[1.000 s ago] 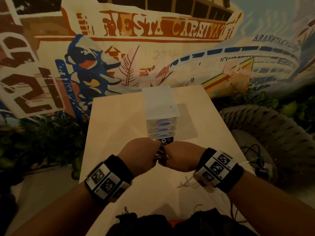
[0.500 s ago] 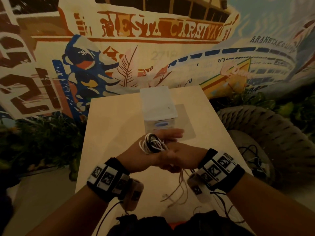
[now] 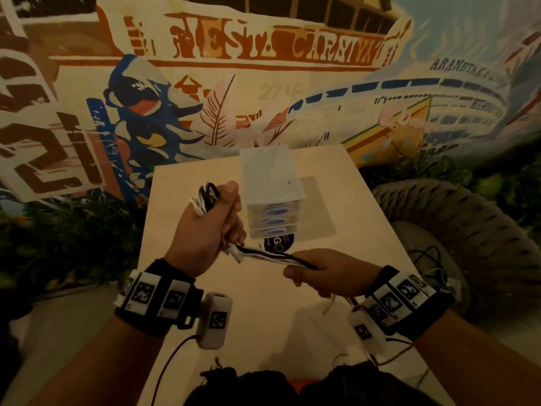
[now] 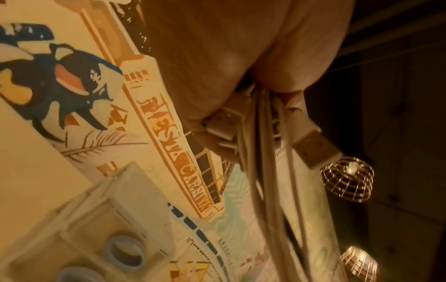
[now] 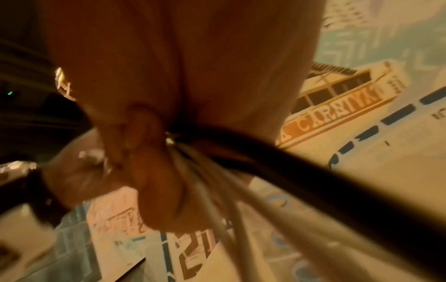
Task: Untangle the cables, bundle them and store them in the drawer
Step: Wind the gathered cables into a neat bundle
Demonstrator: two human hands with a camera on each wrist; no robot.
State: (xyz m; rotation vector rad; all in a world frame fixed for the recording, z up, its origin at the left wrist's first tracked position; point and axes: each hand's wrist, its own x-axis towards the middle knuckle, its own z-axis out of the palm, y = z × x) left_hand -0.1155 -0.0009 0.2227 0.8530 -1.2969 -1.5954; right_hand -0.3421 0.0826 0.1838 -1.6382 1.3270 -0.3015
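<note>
My left hand [image 3: 205, 230] is raised above the table [image 3: 181, 186], fingers curled tight round a coil of black and white cables [image 3: 272, 256]. The looped end of the coil sticks out past my thumb at the top of the fist, and the loose strands leave the bottom of the fist and run across to my right hand [image 3: 325, 273]. That hand sits lower and nearer to me, thumb and fingers closed round the same strands, so the stretch of cable between my two fists hangs clear of the tabletop.

In the left wrist view several pale strands and a couple of flat white connectors [image 4: 224, 122] poke out from under my curled fingers [image 4: 289, 63]. The right wrist view is blurred, but it shows one thick black cable and a few white ones emerging from my closed fist beside the thumb [image 5: 156, 171].

Just beyond my hands stands the small white drawer unit [image 3: 270, 180], three drawers stacked with blue oval pulls, all pushed in. It rests on a clear mat, with a dark round sticker [image 3: 279, 241] on the table in front of it. To my right, off the table, is a woven wicker chair [image 3: 468, 230] with another dark cable lying on its seat. A painted mural [image 3: 263, 54] fills the wall behind.
</note>
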